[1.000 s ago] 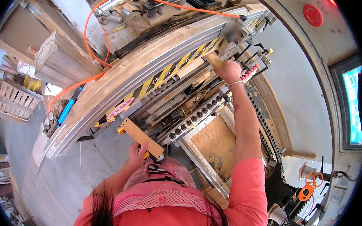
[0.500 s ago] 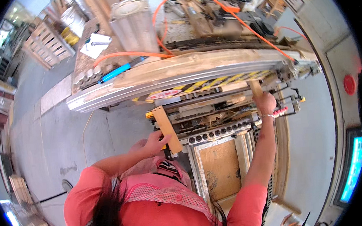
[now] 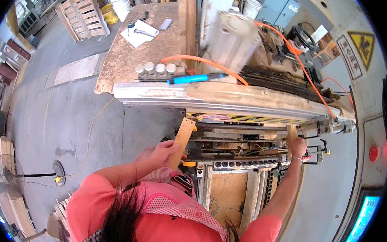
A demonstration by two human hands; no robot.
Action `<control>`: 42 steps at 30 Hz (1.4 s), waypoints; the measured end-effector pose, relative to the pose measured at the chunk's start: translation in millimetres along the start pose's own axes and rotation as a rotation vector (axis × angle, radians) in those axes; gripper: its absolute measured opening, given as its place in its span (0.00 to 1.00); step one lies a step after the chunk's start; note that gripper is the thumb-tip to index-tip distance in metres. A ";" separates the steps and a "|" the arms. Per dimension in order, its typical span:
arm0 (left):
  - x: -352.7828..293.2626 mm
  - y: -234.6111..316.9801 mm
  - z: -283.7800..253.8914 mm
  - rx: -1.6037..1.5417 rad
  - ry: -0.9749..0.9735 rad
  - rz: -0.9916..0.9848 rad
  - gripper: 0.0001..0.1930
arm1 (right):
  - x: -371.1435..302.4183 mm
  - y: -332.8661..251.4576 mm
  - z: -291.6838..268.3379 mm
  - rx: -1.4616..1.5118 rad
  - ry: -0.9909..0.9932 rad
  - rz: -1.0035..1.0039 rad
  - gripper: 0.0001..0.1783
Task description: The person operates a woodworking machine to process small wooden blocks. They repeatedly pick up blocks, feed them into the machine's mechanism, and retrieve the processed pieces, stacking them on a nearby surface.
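My left hand [image 3: 163, 152] is closed on the edge of a short flat wooden board [image 3: 182, 141] with small holes at its far end. It holds the board tilted, beside the left end of the machine bed [image 3: 231, 156]. My right hand [image 3: 297, 147] reaches to the machine's right end, its fingers wrapped round a second light wooden piece [image 3: 291, 131]. The far end of that piece goes in under the metal beam [image 3: 228, 102], which carries a yellow-and-black striped strip [image 3: 246, 117]. Dark rails and loose wood scraps lie between my hands.
A bright blue tool [image 3: 195, 78] and an orange hose [image 3: 207, 63] lie along the beam. Behind is a worn worktable [image 3: 116, 59] with paper and tools. At right stand a machine panel with a red button [image 3: 373, 154] and a screen [image 3: 362, 217]. A fan [image 3: 8, 172] stands left.
My view has swung, so the machine sits lower and more of the room shows. The board in my left hand has tipped, its far end now leaning right. My right hand still grips its piece.
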State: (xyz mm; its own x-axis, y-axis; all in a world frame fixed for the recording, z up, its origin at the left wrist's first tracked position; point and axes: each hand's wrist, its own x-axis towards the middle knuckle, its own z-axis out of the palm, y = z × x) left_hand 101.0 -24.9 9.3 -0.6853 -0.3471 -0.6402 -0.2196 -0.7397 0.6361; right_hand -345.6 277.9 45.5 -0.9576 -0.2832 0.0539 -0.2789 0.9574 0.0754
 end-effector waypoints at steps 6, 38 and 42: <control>25.6 23.3 -106.6 -0.008 0.147 0.042 0.15 | 3.0 3.2 10.7 -0.089 0.023 -0.056 0.23; 404.4 124.7 -161.9 0.883 0.143 0.253 0.25 | -385.7 -170.7 -38.9 0.488 -0.106 0.509 0.15; 383.1 135.6 -151.9 0.876 0.164 0.223 0.27 | -378.4 -193.8 -54.4 0.338 -0.141 0.405 0.13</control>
State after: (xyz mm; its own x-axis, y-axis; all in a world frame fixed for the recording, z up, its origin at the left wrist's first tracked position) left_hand -85.9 -345.7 -215.1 -0.6826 -0.5561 -0.4742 -0.5879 0.0324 0.8083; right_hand 74.7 196.5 64.6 -0.9873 0.1006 -0.1233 0.1289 0.9599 -0.2491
